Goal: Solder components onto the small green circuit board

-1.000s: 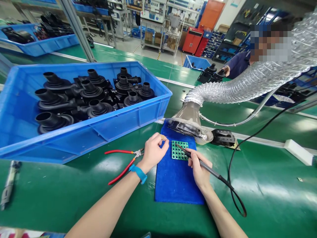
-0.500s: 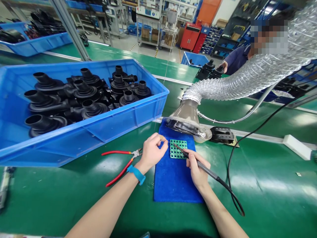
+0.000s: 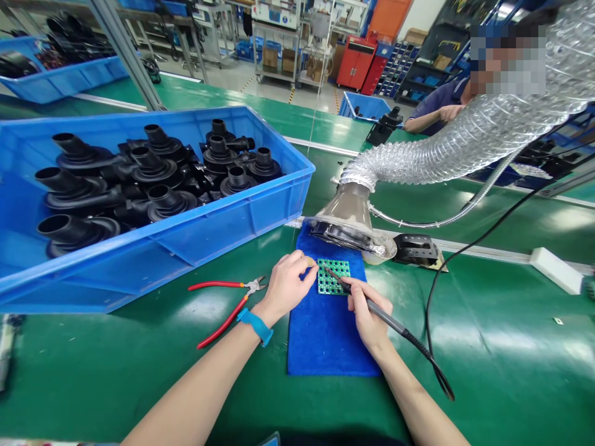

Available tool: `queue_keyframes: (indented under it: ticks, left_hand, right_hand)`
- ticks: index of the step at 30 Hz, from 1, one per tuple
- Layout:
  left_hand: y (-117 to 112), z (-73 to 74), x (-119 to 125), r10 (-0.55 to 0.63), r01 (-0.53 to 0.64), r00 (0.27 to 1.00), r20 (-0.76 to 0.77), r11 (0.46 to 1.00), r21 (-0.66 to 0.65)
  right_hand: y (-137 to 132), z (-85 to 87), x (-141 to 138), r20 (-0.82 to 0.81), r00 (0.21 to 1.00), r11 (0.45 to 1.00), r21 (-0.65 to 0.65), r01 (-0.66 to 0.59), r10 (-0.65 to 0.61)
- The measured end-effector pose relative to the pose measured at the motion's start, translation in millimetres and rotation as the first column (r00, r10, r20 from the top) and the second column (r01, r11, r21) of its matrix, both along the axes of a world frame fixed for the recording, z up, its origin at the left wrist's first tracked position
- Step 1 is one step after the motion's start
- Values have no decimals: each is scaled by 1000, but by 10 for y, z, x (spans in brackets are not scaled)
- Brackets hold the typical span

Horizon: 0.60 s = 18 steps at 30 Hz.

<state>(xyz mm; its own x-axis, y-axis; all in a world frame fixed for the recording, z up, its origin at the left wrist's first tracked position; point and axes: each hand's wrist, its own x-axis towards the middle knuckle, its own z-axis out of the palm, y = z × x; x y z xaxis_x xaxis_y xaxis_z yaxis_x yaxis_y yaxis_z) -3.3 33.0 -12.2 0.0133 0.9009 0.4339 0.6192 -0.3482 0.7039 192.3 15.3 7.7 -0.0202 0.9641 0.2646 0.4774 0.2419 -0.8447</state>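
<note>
A small green circuit board [image 3: 333, 277] lies on a blue cloth [image 3: 328, 337] on the green bench. My right hand [image 3: 367, 313] grips a black soldering iron [image 3: 372, 306] like a pen, its tip resting on the board's upper left part. My left hand [image 3: 286, 283] is closed in a pinch at the board's left edge, holding a thin solder wire whose end points at the iron's tip. A blue band sits on my left wrist.
Red-handled cutters [image 3: 227, 300] lie left of the cloth. A big blue crate [image 3: 195, 238] of black pump housings stands at left. A fume hood [image 3: 351, 226] on a silver hose hangs just behind the board. Another person works across the bench.
My hands stay at the board; the left pinch has crept slightly closer to its edge. The view has shifted a little. The person opposite has moved an arm.
</note>
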Motion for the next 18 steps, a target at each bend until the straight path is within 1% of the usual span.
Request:
queue_keyframes:
  ticks: [4, 10, 12, 15, 18]
  left_hand:
    - [-2, -31, 2, -40, 41, 998, -45, 999, 29]
    - [-11, -11, 8, 26, -23, 997, -72, 999, 36]
    - [-11, -9, 9, 27, -24, 997, -75, 999, 40]
    - [-9, -20, 10, -5, 9, 997, -76, 999, 48]
    - [-9, -39, 10, -42, 48, 993, -114, 998, 48]
  right_hand:
    - [-7, -5, 2, -26, 1000, 1000, 0, -3, 3]
    - [-6, 0, 9, -46, 999, 1000, -24, 4, -5]
    - [-5, 6, 8, -48, 999, 1000, -23, 5, -6]
    - [-5, 13, 4, -51, 999, 1000, -20, 4, -5]
    - [-3, 16, -1, -50, 999, 1000, -21, -1, 0]
